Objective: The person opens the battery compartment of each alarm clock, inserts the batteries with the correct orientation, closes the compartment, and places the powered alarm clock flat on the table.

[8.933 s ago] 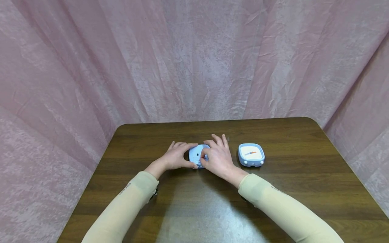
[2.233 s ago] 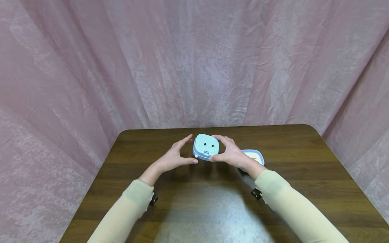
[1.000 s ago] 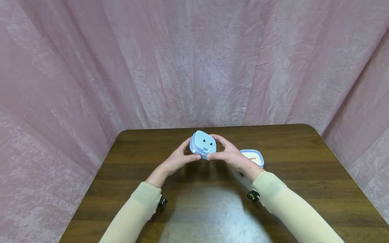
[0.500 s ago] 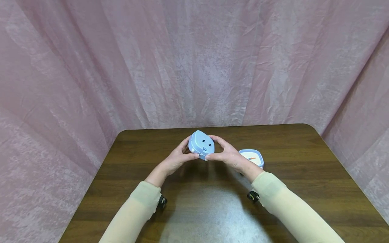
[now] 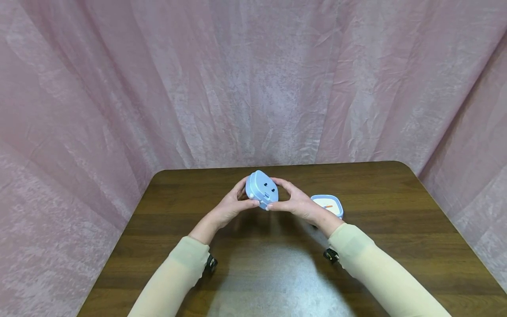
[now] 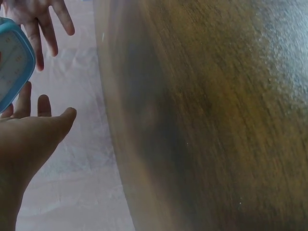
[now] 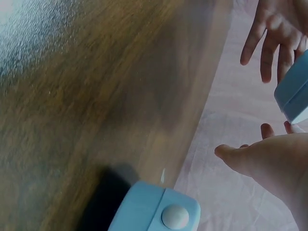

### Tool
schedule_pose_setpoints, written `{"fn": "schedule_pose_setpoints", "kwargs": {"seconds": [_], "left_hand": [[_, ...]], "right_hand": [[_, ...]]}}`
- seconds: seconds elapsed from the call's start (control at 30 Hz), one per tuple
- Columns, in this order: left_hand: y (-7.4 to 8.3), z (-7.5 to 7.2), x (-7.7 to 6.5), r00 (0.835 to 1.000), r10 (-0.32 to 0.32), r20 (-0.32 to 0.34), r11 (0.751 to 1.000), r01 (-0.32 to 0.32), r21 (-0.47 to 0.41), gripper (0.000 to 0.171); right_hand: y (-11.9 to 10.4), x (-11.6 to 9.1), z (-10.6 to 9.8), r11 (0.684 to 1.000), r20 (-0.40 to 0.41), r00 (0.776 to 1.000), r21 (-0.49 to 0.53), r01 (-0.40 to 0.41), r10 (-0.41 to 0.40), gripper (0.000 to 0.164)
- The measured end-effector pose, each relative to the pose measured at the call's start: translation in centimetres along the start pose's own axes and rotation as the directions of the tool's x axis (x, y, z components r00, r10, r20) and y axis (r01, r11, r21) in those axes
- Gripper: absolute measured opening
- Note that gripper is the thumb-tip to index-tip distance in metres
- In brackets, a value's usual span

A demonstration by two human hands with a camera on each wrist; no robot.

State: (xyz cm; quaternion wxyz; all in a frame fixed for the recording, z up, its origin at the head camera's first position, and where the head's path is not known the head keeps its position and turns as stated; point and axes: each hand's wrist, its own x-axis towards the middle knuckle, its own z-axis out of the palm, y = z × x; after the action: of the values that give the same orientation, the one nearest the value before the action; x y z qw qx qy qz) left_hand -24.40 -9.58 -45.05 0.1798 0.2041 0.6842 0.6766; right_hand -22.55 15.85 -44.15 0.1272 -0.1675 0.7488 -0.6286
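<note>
Raised over the table, a light blue alarm clock [image 5: 262,189] is tilted with its back, which has two dark knobs, toward the head camera. My left hand [image 5: 229,209] holds its left side, thumb at the lower edge and fingers behind. On the opposite side my right hand [image 5: 299,204] grips it between thumb and fingers. The left wrist view catches part of the held clock's numbered white face [image 6: 12,62]. Its blue side [image 7: 294,91] shows in the right wrist view, between the hands. Most fingers are hidden behind the clock in the head view.
A second blue alarm clock [image 5: 329,204] with a white face and orange hand lies face up beside my right wrist, partly covered by it. The brown wooden table [image 5: 376,189] ends at a pink curtain [image 5: 277,88] behind.
Earlier the clock lay back up on the table, my right hand at its back. Later it was lifted, my left hand apart from it. Now both hands hold it, turned slightly more.
</note>
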Motion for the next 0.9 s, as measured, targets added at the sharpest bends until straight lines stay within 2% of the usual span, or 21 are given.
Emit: {"fn": "schedule_pose_setpoints", "kwargs": {"seconds": [0.2,0.47,0.9], "left_hand": [[0.1,-0.1,0.0,1.000,0.000,-0.023,0.998,0.001,0.061,0.086],[0.3,-0.3,-0.2,0.999,-0.005,-0.054,0.992,0.011,0.125,0.085],[0.9,-0.6,-0.2,0.999,0.012,-0.040,0.963,-0.001,0.269,0.089]], "right_hand": [[-0.2,-0.1,-0.4,0.997,-0.001,1.000,-0.074,-0.003,0.003,0.095],[-0.9,-0.3,-1.1,0.995,-0.013,1.000,-0.098,0.004,-0.005,0.093],[-1.6,-0.3,-1.5,0.976,0.000,0.999,-0.214,0.040,-0.041,0.096]]}}
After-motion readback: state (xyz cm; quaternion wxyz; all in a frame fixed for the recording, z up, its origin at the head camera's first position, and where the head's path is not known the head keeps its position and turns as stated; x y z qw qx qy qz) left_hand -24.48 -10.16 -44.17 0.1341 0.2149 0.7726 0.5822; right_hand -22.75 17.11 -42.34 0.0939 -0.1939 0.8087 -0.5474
